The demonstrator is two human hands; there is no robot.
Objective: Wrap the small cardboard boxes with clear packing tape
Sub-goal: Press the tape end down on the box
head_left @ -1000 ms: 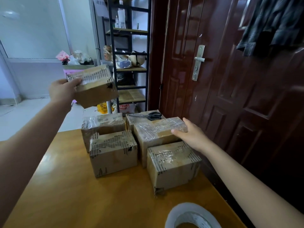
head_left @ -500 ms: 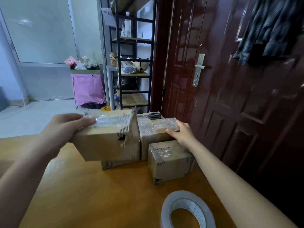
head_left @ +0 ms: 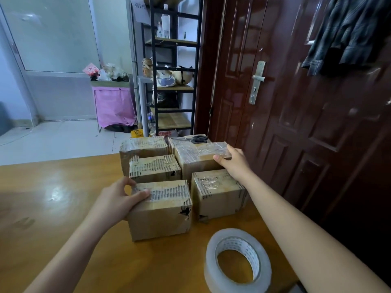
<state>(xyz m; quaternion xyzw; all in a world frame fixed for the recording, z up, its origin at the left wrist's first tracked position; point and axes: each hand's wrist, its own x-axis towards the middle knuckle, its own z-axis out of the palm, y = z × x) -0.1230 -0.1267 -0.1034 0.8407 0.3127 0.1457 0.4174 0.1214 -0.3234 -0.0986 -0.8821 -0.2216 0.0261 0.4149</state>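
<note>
Left hand (head_left: 115, 199) grip curled round near-left box (head_left: 160, 210) at its upper left corner, thumb on top; box sits on worktop (head_left: 53, 218). Right hand (head_left: 233, 162) grips right edge of taller taped box (head_left: 198, 159) behind. Tape roll (head_left: 238, 261) lies loose, front right.

Sign on the shelf rack (head_left: 138, 7): I see printed characters, too blurred to read.
Yellow packet on the floor (head_left: 136, 133): dark print, not legible to me.
Red-and-white pack (head_left: 165, 133) beside it: red marks, unreadable.
Tape roll (head_left: 238, 261) core: I make out a repeating dot pattern, no words.
Boxes: no readable labels.
</note>
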